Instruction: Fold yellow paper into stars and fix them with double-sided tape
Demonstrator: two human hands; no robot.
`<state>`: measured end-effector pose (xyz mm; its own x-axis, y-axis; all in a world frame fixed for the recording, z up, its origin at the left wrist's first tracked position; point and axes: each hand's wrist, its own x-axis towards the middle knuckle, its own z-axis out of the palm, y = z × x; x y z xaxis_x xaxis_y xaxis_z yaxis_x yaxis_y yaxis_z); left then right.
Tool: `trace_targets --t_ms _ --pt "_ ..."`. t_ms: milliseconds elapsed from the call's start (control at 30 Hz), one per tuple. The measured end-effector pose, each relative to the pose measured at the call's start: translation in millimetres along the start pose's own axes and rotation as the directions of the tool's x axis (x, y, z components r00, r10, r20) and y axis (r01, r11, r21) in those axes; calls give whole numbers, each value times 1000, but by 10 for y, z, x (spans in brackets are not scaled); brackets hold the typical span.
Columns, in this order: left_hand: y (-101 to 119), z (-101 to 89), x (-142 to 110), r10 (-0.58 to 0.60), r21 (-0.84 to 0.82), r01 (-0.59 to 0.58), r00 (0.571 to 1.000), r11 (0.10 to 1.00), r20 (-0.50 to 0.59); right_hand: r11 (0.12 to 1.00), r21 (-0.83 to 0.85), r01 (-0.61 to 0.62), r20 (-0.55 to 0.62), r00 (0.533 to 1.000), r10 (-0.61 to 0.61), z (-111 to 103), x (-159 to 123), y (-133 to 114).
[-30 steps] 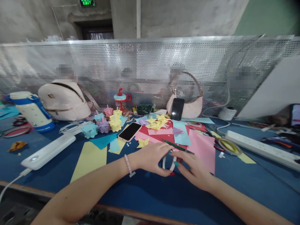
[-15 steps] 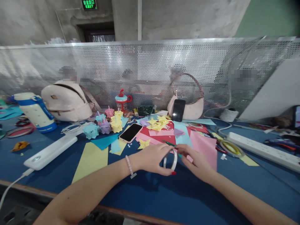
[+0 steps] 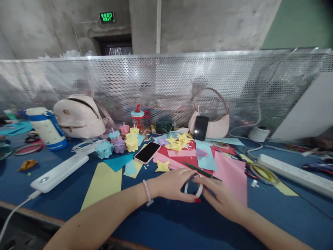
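My left hand (image 3: 173,184) curls round a small white roll of tape (image 3: 193,187) held upright on the blue table (image 3: 166,222). My right hand (image 3: 218,194) meets it from the right, its fingertips pinched against the roll's rim. A green pencil (image 3: 201,170) lies just behind my fingers on red and pink paper sheets (image 3: 231,173). A phone (image 3: 147,152) lies face up to the left of the papers, near a small yellow paper star (image 3: 162,166).
Folded paper shapes (image 3: 125,140) cluster at the back. A white power bank (image 3: 59,173) with cable lies left, a water bottle (image 3: 47,127) and backpack (image 3: 79,117) behind. A pink handbag (image 3: 212,125) props a second phone. A power strip (image 3: 296,173) and yellow tape ring (image 3: 264,172) lie right.
The tape roll was lifted a little, then came back down against the table between both hands. The camera view tilted slightly downward.
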<state>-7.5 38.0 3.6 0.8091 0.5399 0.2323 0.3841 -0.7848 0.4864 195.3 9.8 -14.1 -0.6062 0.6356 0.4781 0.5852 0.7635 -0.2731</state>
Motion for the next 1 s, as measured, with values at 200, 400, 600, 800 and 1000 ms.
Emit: trace_targets --t_ms 200,400,600,800,1000 --pt "13 6 7 14 -13 -14 1000 1000 -13 999 -32 9 -7 1000 -9 1 -9 -4" --pt "26 14 1 -36 -65 34 999 997 -36 989 -1 -147 -31 989 147 46 -23 107" --pt "31 7 -21 -32 -101 24 996 995 -78 963 -113 -243 25 969 248 83 14 358" --pt "6 24 -27 -66 -164 46 991 985 -119 977 -116 -176 102 977 188 132 -2 481" --pt "8 16 -42 -146 -187 127 985 974 -93 968 -24 -251 39 967 252 191 -35 554"
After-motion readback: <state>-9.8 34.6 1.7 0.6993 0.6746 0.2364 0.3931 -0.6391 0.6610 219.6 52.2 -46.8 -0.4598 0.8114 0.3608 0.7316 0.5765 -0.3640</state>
